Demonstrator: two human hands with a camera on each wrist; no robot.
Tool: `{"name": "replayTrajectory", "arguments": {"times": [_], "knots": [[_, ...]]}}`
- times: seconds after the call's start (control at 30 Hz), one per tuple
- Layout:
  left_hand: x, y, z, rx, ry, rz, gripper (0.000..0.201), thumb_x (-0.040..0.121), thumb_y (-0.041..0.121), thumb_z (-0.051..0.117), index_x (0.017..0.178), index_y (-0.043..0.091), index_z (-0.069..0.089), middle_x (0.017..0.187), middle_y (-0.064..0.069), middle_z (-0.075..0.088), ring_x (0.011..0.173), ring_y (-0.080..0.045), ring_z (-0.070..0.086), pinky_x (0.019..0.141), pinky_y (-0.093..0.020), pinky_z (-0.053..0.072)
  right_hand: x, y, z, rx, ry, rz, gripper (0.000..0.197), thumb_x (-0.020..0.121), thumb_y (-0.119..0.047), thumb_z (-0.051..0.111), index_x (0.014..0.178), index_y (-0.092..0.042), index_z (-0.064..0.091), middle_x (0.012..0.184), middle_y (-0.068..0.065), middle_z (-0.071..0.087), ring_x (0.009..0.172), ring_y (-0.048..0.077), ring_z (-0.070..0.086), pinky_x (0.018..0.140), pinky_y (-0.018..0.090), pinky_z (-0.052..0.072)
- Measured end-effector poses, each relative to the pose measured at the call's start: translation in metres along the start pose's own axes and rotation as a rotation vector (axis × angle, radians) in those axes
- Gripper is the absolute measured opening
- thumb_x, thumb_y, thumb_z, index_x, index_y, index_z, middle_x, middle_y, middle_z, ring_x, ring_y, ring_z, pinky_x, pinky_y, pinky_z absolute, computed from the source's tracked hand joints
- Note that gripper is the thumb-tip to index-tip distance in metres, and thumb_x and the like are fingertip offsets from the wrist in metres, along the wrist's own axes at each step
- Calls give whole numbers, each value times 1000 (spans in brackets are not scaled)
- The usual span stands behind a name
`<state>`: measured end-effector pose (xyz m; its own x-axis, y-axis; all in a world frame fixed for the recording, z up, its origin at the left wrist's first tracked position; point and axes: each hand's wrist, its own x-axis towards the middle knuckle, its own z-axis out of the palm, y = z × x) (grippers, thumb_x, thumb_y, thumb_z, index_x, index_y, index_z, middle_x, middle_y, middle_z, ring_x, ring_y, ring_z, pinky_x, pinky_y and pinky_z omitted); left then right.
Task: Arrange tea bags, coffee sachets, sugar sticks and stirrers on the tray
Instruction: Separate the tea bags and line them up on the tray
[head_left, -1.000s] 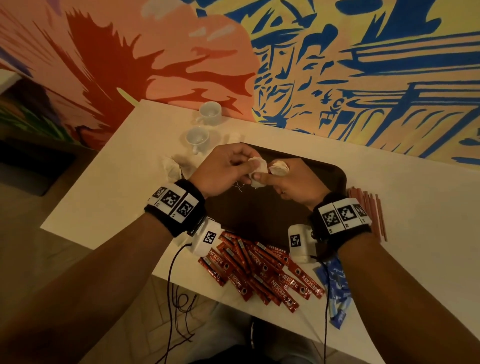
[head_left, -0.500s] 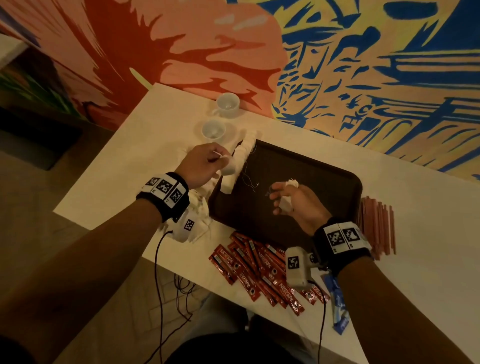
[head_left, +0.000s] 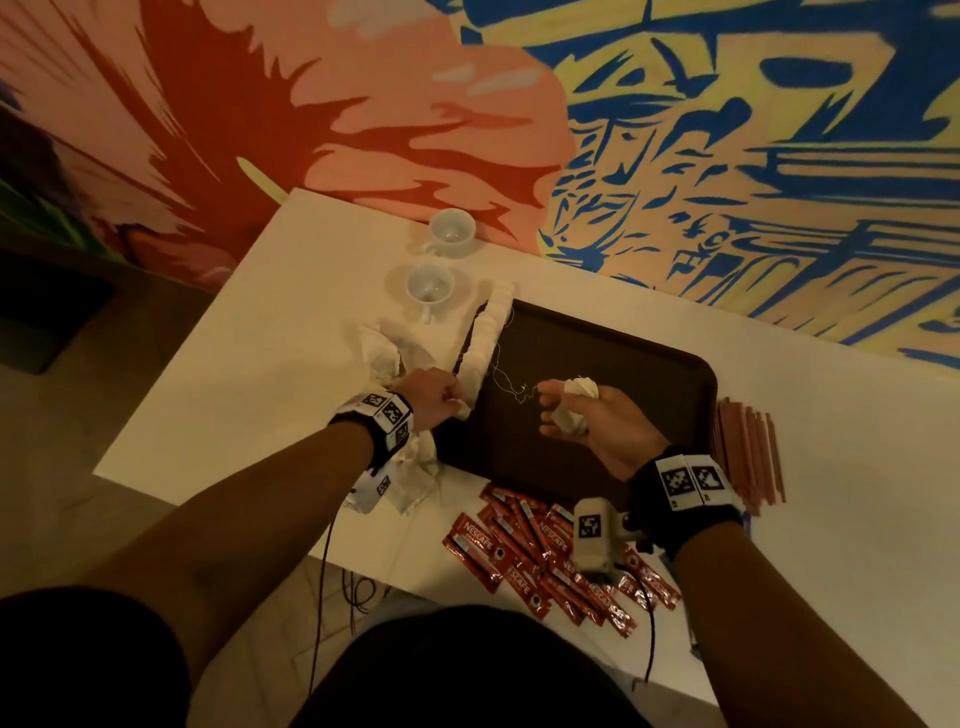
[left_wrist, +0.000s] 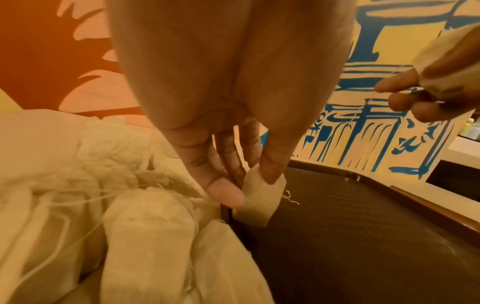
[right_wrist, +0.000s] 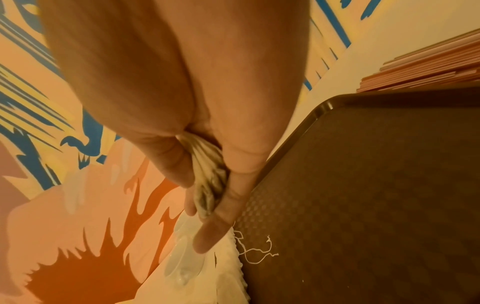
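Note:
A dark brown tray lies on the white table. White tea bags stand in a row along its left rim. At the near end of that row my left hand pinches one tea bag between thumb and fingers, just inside the tray's wall. My right hand hovers over the tray's middle and grips a small bunch of tea bags. Loose tea bags are piled left of the tray. Red coffee sachets lie in front of it, and reddish stirrers to its right.
Two white cups stand on the table beyond the loose tea bags, near the painted wall. Thin strings trail from the row onto the tray floor. The table's front edge runs just below the sachets.
My left hand has come back along the row toward its near end, still pinching a tea bag. The right hand stays over the tray with its bunch.

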<state>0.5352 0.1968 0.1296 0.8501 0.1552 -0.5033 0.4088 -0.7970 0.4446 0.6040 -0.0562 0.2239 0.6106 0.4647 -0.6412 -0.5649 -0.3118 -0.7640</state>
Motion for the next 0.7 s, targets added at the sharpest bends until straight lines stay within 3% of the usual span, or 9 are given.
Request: {"name": "replayTrajectory", "arguments": {"times": [0.2,0.4,0.57,0.7], "knots": [[17,-2,-7,20,-6,26,23,95,24,60,117,20,68,126,-3,64,115,-23,60,93,-30,45,-2,-1,-4,33,76,-27,25,105,-12,48,116,-9,70,121,14,61,108,27,64,100,47,55],[32,6,-12,134,27,79,27,97,18,55,120,19,69,132,-2,63,123,-23,57,103,-32,42,-4,2,7,68,83,-21,26,105,-14,48,120,-8,68,121,17,62,107,28,66,96,43,57],[39,9,-13,171,72,54,24,94,16,57,112,26,70,125,-1,66,116,-25,61,96,-34,48,-4,6,18,109,62,-23,25,103,-8,50,119,-5,68,115,16,66,100,26,68,84,36,60],[42,12,-17,135,100,31,27,90,13,60,113,26,67,127,-3,64,117,-25,60,97,-35,50,-9,3,23,188,22,-20,33,102,-4,43,126,2,63,112,18,65,101,29,66,89,39,59]]}}
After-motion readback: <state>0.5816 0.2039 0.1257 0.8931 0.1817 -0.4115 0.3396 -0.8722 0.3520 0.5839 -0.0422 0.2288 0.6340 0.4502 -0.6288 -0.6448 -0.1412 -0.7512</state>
